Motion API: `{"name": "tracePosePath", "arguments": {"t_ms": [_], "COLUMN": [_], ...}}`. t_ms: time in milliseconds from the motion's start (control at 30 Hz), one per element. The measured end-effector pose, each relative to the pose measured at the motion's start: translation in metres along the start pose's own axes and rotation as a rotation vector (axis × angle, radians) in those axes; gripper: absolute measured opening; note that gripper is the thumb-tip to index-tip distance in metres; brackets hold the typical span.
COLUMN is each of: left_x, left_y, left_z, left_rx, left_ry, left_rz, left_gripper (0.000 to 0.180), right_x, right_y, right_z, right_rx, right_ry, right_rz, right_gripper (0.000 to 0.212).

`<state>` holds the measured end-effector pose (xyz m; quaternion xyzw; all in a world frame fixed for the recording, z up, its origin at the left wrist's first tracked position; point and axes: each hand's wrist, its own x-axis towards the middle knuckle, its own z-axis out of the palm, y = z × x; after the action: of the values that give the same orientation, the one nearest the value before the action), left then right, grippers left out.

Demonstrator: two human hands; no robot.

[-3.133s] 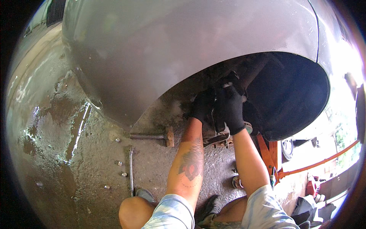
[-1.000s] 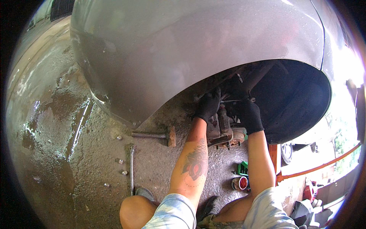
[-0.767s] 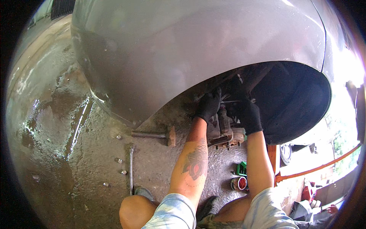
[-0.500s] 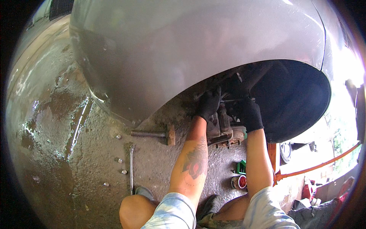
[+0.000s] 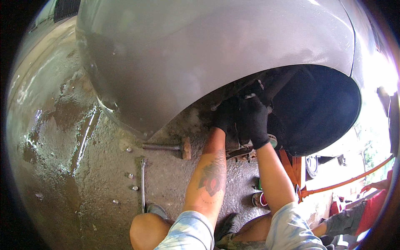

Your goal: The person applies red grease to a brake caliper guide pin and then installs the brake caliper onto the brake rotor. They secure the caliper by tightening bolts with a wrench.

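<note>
Both my hands, in black gloves, reach into the dark wheel arch (image 5: 316,108) of a grey car (image 5: 216,46). Deep in shadow, my left hand (image 5: 225,118) is among the suspension parts, its fingers hidden. Close on its right, my right hand (image 5: 255,118) curls above the wheel hub (image 5: 273,141); a small bright metal piece (image 5: 250,96) shows at its fingertips. What the right hand grips is too dark to make out. Below the hands, part of the hub and its studs (image 5: 250,156) is visible.
On the floor at left lie a hammer (image 5: 164,147), a long wrench (image 5: 143,183) and several wheel nuts (image 5: 130,176). An orange jack stand (image 5: 293,168) with a long handle (image 5: 350,178) stands at right, near an open can (image 5: 259,199). Another person's red clothing (image 5: 373,210) appears at lower right.
My right hand has moved left and slightly up, closer to my left hand; the thin metal rod between them no longer shows. Another person has come into view at lower right.
</note>
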<state>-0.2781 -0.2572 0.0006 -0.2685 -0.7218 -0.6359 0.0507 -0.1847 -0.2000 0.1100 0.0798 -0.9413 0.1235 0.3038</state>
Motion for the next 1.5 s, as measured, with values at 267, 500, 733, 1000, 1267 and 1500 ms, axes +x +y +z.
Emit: {"name": "tracePosePath", "arguments": {"t_ms": [267, 500, 733, 1000, 1267, 1500], "left_x": [-0.008, -0.003, 0.000, -0.009, -0.003, 0.001], "left_y": [0.034, 0.034, 0.007, 0.042, 0.006, -0.001], "left_z": [-0.024, -0.027, -0.006, -0.018, 0.002, -0.001], "left_rx": [-0.141, 0.033, 0.078, -0.061, -0.196, -0.125], "left_ry": [-0.013, -0.118, 0.123, -0.015, 0.112, 0.073], "left_rz": [-0.279, -0.176, 0.165, -0.225, -0.120, 0.063], "left_gripper": [0.056, 0.044, 0.040, 0.051, 0.046, 0.044], "right_x": [-0.014, -0.002, 0.007, -0.018, 0.001, 0.016], "right_y": [0.084, 0.020, -0.031, 0.078, -0.009, 0.000], "right_z": [-0.029, 0.004, -0.006, -0.027, 0.006, -0.007], "right_rx": [-0.181, 0.026, 0.071, -0.057, 0.001, 0.276], "right_ry": [-0.242, 0.240, 0.024, -0.077, 0.025, 0.022], "right_rz": [0.199, 0.003, 0.105, 0.132, 0.086, 0.228], "right_gripper": [0.031, 0.026, 0.025, 0.030, 0.023, 0.028]}}
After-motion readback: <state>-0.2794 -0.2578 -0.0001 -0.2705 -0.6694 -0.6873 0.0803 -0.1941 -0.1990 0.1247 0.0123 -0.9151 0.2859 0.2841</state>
